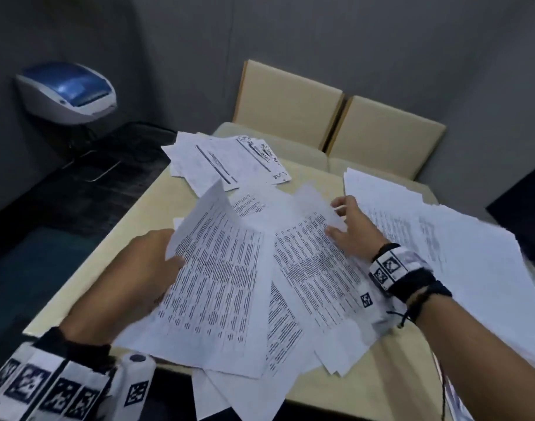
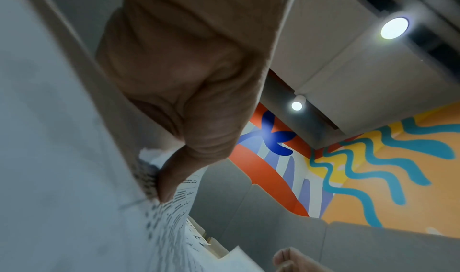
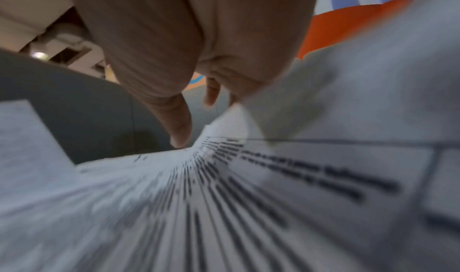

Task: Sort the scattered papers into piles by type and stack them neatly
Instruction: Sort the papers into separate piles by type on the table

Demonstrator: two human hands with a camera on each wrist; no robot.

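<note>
Several printed text sheets point(image 1: 217, 268) fan out over the middle of the beige table point(image 1: 132, 220). My left hand point(image 1: 156, 262) pinches the left edge of a lifted sheet, thumb on top point(image 2: 174, 178). My right hand point(image 1: 342, 226) holds the far right corner of another text sheet point(image 1: 308, 262), thumb pressed on the print point(image 3: 181, 130) and fingers behind the paper. A small pile of forms with handwriting point(image 1: 226, 159) lies at the table's far edge. A broad heap of white sheets point(image 1: 442, 238) spreads over the right side.
Two beige padded seats point(image 1: 336, 123) stand behind the table against a grey wall. A white and blue machine point(image 1: 68, 92) sits on a stand at the back left. Loose sheets point(image 1: 238, 387) overhang the table's near edge. Dark floor lies to the left.
</note>
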